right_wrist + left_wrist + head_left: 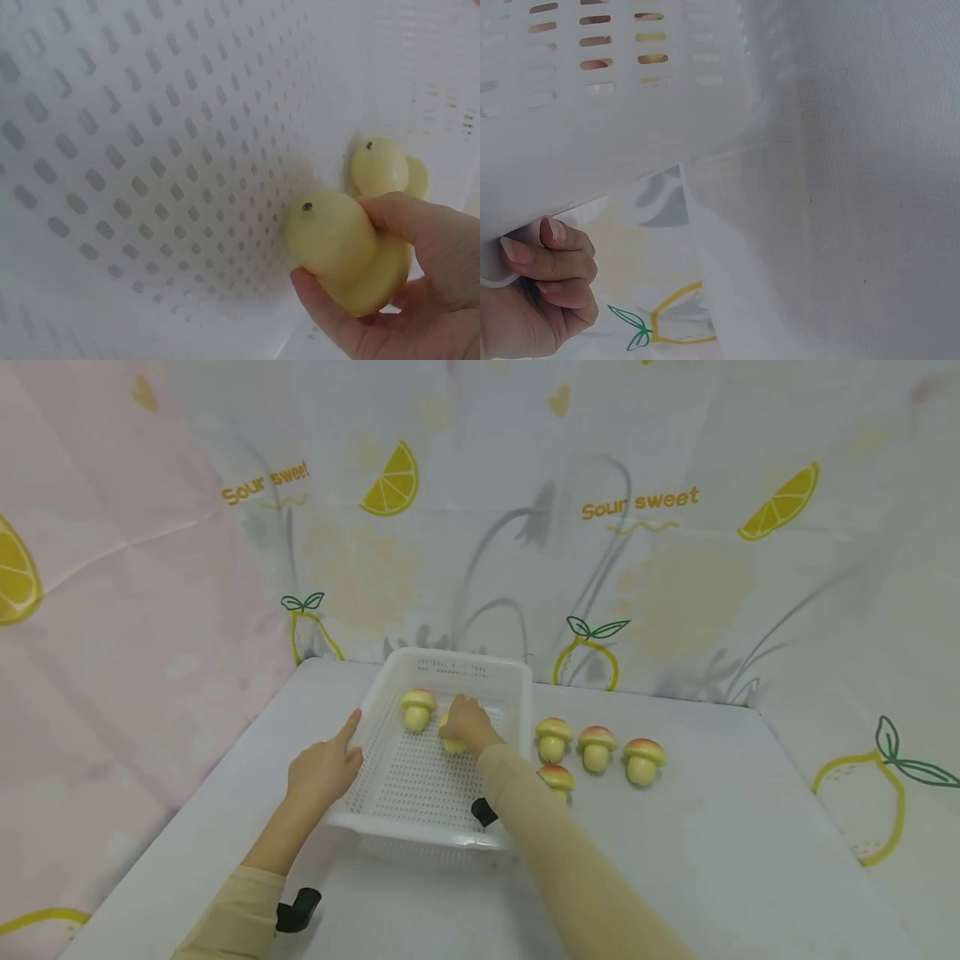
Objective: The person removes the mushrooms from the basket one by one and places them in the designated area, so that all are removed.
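Observation:
A white perforated basket (420, 833) holds two yellow toy mushrooms with reddish caps. One mushroom (417, 710) stands near the back left inside. My right hand (468, 724) grips the other mushroom (453, 746) just right of it. In the right wrist view, thumb and fingers of my right hand (427, 277) pinch the held mushroom (330, 232) around its cap, stem facing the camera; the second mushroom (379, 166) is behind. My left hand (321, 772) is at the basket's left rim. The left wrist view shows my left hand (547, 285) with fingers curled under the basket rim (630, 127).
Right of the basket, several more mushrooms are on the white table (720, 827): three in a row, the rightmost one (643, 762), and one nearer (557, 779), partly behind my right sleeve. A cloth (480, 552) printed with lemons hangs behind and beside the table.

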`<state>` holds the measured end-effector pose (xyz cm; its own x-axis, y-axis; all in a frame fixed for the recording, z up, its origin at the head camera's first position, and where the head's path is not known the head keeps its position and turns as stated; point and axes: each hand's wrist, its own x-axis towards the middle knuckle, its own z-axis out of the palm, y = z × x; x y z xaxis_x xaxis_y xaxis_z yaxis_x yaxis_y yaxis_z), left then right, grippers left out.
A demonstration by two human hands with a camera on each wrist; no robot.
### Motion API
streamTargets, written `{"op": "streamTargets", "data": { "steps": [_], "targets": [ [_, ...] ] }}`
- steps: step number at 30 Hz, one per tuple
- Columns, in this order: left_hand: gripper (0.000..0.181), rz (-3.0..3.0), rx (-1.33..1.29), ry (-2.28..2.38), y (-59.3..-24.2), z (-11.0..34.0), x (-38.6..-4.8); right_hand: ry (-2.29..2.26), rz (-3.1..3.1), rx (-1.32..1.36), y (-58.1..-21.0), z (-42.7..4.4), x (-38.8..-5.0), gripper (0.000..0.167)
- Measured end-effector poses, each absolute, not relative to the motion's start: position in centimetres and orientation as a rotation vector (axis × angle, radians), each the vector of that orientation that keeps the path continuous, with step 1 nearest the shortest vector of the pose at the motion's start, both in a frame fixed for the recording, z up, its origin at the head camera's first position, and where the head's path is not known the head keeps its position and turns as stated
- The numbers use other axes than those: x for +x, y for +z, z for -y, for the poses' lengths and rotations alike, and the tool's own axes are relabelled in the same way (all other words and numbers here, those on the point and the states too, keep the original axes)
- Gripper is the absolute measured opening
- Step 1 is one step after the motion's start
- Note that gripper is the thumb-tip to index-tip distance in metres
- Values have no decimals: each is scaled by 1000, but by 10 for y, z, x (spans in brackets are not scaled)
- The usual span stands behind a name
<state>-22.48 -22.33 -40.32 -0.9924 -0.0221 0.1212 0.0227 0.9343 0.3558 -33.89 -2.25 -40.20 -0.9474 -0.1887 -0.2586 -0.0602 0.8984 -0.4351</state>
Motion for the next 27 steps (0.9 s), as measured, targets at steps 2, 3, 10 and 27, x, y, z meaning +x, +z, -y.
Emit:
{"op": "streamTargets", "data": {
  "steps": [2, 3, 10, 27],
  "targets": [
    [58, 2970, 4, -548, -404, 223, -225, -635, -2774, -205, -401, 22, -338, 77],
    [58, 2971, 4, -548, -404, 223, -225, -666, -2772, -213, -400, 22, -338, 76],
    [58, 2989, 20, -548, -403, 223, -227, -922, -2725, -348, -384, 19, -342, 52],
    [59, 3004, 10, -566, -404, 225, -228, -1321, -2734, -565, -339, 3, -330, 41]
  ]
}}
